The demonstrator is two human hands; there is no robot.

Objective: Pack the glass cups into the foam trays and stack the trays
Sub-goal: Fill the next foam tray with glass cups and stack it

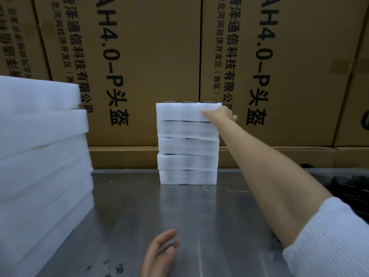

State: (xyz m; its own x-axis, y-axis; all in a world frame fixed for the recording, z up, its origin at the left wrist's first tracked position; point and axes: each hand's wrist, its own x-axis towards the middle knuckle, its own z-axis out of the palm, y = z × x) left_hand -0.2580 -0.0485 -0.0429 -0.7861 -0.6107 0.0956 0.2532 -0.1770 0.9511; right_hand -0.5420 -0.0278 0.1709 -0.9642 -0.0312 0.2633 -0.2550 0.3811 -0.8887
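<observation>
Big brown boxes (159, 66) stand behind the bench (199, 216); a tall pile of empty foam (40, 146) sits at its left edge; five packed foam trays (187, 143) stand stacked by the back edge, with three glass cups (188, 102) peeking from the top one; the right hand (218, 113) touches the top tray's right end, thumb on its front, other fingers hidden, so I cannot tell its grip; the left hand (159, 254) rests loose and spread near the front edge; a hard push could tip the stack and break cups.
</observation>
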